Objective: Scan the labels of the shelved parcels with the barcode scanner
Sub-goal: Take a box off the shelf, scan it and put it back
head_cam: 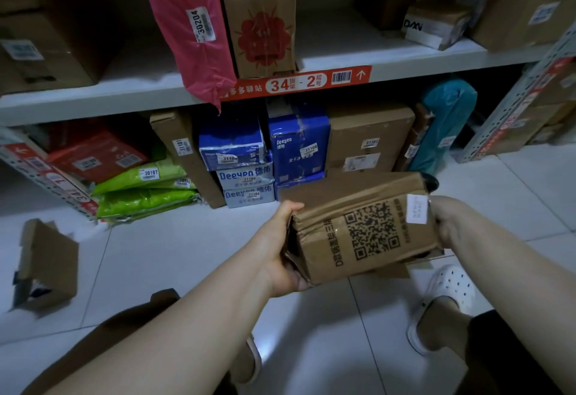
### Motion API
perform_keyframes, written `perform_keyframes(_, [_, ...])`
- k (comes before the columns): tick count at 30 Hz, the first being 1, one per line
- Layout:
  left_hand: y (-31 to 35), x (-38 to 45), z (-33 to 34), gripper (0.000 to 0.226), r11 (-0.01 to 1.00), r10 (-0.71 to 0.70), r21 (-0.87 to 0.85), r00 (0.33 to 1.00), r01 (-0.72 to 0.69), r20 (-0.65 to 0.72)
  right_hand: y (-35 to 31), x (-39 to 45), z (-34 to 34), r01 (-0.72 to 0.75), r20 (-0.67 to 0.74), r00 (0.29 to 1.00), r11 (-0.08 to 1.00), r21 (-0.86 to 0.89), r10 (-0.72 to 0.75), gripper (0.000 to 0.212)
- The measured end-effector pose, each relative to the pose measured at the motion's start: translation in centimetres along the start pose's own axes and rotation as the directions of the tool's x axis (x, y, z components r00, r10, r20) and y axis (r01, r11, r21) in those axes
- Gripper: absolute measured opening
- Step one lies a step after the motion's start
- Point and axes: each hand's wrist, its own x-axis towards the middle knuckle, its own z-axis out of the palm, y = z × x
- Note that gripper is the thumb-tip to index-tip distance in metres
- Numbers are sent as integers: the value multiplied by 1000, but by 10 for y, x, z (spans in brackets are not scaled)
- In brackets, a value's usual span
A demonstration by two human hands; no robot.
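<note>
Both hands are holding a brown cardboard parcel [364, 226] out over the white tiled floor [174, 248], just in front of the bottom shelf. Its QR code [372, 231] is facing up, with a small white label [417, 209] sitting near the right end. The left hand [282, 246] is gripping the left end, thumb curling over the top edge. The right hand [444, 218] is clutching the right end, fingers hidden behind the box. Behind, blue Deeyeo boxes [246, 170] are sitting stacked, green bags [146, 188] lying beside them. Above, a pink bag [187, 26] is hanging over the shelf edge [93, 104].
</note>
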Motion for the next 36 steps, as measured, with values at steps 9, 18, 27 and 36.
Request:
perform_keyframes(9, [27,57,-8,49,996,-30,75,992,39,-120,-8,35,20,-32,41,999,998,-52,34,13])
perform_keyframes(18, [59,91,-12,77,890,4,437,958,127,-286,-42,47,24,-5,145,989,1000,1,5,11])
perform_keyframes(27, [81,85,26,92,-133,605,991,792,3,79,-59,51,41,117,190,973,989,85,-131,7])
perform_keyframes(36, [86,89,4,119,-270,601,944,799,188,13,-63,50,74,180,272,938,973,144,-214,14])
